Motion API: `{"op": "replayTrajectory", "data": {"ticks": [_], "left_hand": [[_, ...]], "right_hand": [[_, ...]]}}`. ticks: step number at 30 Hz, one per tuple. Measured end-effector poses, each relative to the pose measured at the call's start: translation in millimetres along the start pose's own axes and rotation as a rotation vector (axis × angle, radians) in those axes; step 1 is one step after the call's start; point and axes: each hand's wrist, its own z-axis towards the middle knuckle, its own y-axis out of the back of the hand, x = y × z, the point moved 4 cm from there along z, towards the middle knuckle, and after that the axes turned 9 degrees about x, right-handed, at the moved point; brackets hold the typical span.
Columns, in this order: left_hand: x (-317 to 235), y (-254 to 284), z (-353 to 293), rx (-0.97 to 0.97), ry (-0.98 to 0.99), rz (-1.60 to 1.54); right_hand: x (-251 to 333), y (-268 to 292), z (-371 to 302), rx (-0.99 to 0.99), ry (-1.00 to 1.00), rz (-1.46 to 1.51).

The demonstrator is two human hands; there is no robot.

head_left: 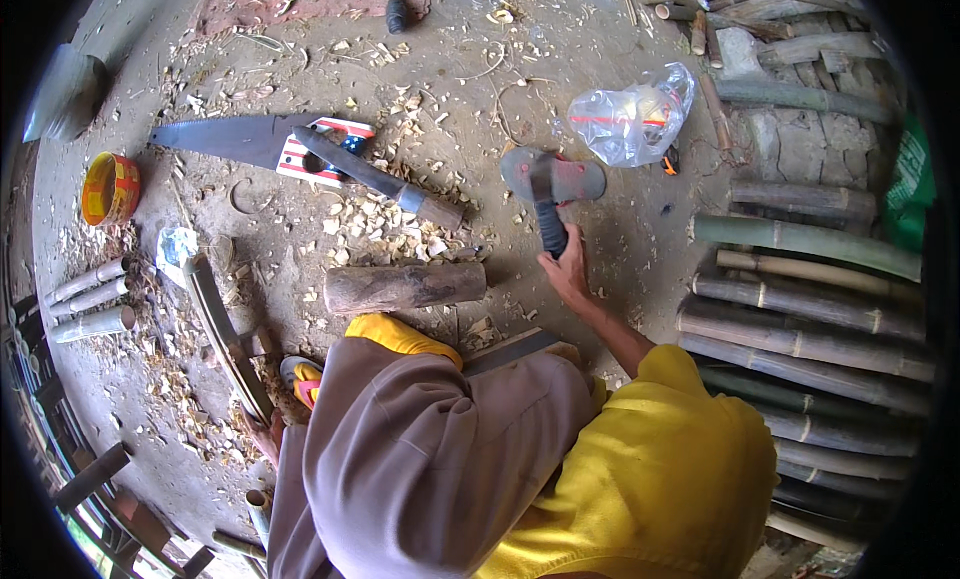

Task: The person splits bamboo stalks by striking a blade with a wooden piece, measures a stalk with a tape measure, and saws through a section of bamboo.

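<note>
Black and ridged, a tool's handle [550,231] sits in the right hand [568,269], fingers closed round its near end; the tool's blurred dark head [541,174] overlaps a sandal [580,179] on the floor [640,229]. It looks rigid and should grip best there. The left hand [265,436] is at the lower end of a long split piece, probably bamboo [228,344]; how far its fingers close, I cannot tell. That piece seems light, stiff, possibly sharp-edged, safest held across its broad faces.
</note>
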Motion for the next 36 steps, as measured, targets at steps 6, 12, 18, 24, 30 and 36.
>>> {"op": "replayTrajectory", "data": {"ticks": [6,12,18,24,30,36], "left_hand": [[-2.0,30.6,-18.1,-0.06,0.011,0.004],[-24.2,63.5,-45.5,-0.082,0.019,-0.003],[-98.6,68.3,-60.9,0.052,0.057,-0.105],[-151.9,59.1,-87.5,0.376,0.052,-0.324],[-182.4,11.7,-62.0,0.805,-0.096,-0.748],[-101.3,31.5,-57.7,-0.062,0.101,-0.938]], "right_hand": [[-47.7,-2.5,-4.8,0.109,-0.292,0.016],[54.6,-20.3,27.7,0.058,0.341,-0.088],[125.5,-129.1,79.5,0.433,0.353,-0.142],[188.8,-125.0,42.0,0.515,0.422,0.093],[341.2,-130.7,-81.0,1.221,0.771,0.478],[284.2,-169.9,-47.2,0.86,0.855,-0.142]]}}
